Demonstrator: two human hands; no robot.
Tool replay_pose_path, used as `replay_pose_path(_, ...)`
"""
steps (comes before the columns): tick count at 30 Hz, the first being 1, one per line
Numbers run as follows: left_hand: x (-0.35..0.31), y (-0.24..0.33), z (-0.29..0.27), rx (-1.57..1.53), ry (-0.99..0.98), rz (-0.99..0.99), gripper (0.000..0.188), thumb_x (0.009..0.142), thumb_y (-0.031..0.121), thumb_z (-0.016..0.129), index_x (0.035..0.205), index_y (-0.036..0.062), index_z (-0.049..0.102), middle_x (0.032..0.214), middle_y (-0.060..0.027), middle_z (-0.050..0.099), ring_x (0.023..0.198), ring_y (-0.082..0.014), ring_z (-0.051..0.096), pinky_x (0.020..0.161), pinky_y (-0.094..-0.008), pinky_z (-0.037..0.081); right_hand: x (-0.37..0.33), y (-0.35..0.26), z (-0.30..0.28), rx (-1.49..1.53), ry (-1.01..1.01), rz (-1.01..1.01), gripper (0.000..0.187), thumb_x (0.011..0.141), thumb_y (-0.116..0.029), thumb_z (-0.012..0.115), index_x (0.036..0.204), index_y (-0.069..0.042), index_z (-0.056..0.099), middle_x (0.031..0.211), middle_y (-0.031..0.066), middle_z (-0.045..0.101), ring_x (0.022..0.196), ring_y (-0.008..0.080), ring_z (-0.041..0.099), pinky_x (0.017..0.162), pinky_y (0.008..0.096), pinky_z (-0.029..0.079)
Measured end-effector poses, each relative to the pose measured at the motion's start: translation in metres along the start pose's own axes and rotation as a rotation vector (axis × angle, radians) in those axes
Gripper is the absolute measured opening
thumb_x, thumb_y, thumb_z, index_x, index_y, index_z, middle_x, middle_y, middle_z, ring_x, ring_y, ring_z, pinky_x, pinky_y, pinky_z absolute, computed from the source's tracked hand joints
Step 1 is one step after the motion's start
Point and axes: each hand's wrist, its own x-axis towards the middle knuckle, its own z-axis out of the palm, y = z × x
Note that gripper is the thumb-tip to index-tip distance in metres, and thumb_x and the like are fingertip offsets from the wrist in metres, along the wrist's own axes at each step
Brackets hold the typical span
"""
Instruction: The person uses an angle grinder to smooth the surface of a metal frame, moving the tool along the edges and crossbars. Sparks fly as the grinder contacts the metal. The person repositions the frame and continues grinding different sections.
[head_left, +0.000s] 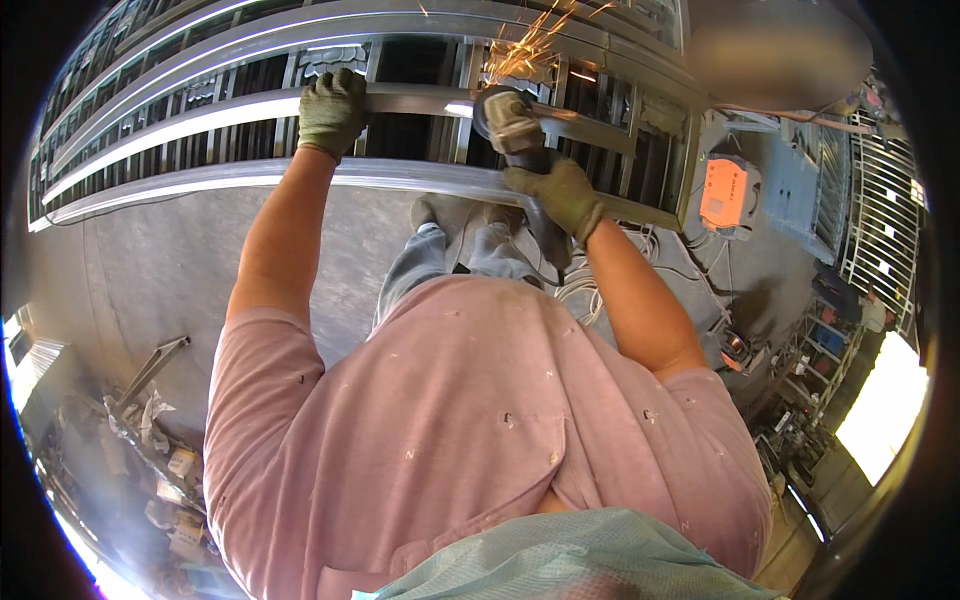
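Observation:
In a green work glove, my right hand [562, 194] is wrapped round the dark body of an angle grinder [513, 124]. The grinder's head meets a metal frame [420, 172] of long silver rails and short crossbars. Orange sparks [528, 56] fly up and away from the contact. The disc's edge is partly hidden by the grinder head. My left hand [333, 112], also gloved, has its fingers curled over a rail [405, 101] of the same frame, to the left of the grinder.
An orange machine [728, 193] stands on the floor at the right, with pale coiled cables [585, 290] near my feet. Blue panels [790, 190] and a barred metal grille [885, 210] are farther right. Boxes and scrap [180, 490] lie at the lower left.

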Motion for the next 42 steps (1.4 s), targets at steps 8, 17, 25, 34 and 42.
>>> replay_pose_path(8, -0.003, -0.001, 0.011, -0.048, 0.047, 0.004, 0.054, 0.081, 0.039, 0.087, 0.128, 0.0184, 0.069, 0.128, -0.0060, 0.067, 0.119, -0.0348, 0.066, 0.097, -0.0538, 0.055, -0.005, -0.011, -0.008, -0.036, -0.054, 0.023, 0.055, 0.089, -0.042, 0.091, 0.127, -0.004, 0.077, 0.113, 0.0144, 0.082, 0.099, 0.0250, 0.076, 0.094, 0.0402, 0.058)
replay_pose_path(17, -0.008, -0.003, 0.020, -0.081, 0.128, 0.008, 0.057, 0.080, 0.040, 0.085, 0.131, 0.0190, 0.069, 0.130, -0.0044, 0.068, 0.121, -0.0341, 0.066, 0.096, -0.0531, 0.055, -0.030, -0.025, -0.032, 0.061, 0.036, 0.227, 0.045, 0.091, -0.027, 0.091, 0.127, -0.004, 0.076, 0.104, 0.0055, 0.079, 0.090, 0.0177, 0.071, 0.084, 0.0365, 0.057)
replay_pose_path(25, 0.001, -0.003, -0.002, -0.139, 0.028, 0.009, 0.051, 0.081, 0.037, 0.087, 0.125, 0.0175, 0.071, 0.130, -0.0059, 0.071, 0.124, -0.0355, 0.066, 0.100, -0.0529, 0.055, 0.005, -0.023, -0.024, -0.138, -0.038, 0.040, 0.054, 0.089, -0.043, 0.090, 0.125, -0.005, 0.079, 0.109, 0.0107, 0.082, 0.100, 0.0234, 0.076, 0.093, 0.0394, 0.057)
replay_pose_path(34, 0.014, -0.008, -0.013, -0.254, -0.092, 0.025, 0.042, 0.085, 0.038, 0.090, 0.118, 0.0170, 0.074, 0.130, -0.0054, 0.072, 0.127, -0.0346, 0.067, 0.105, -0.0504, 0.054, 0.020, -0.005, -0.037, -0.110, 0.057, 0.098, 0.058, 0.083, -0.054, 0.090, 0.109, -0.003, 0.082, 0.099, 0.0152, 0.081, 0.089, 0.0271, 0.076, 0.084, 0.0409, 0.059)
replay_pose_path(42, 0.015, -0.010, -0.009, -0.311, -0.090, 0.016, 0.043, 0.086, 0.034, 0.089, 0.123, 0.0175, 0.074, 0.128, -0.0079, 0.073, 0.123, -0.0370, 0.068, 0.106, -0.0519, 0.055, 0.025, 0.007, -0.031, 0.010, 0.019, 0.049, 0.058, 0.087, -0.050, 0.088, 0.117, -0.002, 0.080, 0.103, 0.0139, 0.080, 0.094, 0.0259, 0.075, 0.087, 0.0396, 0.058)
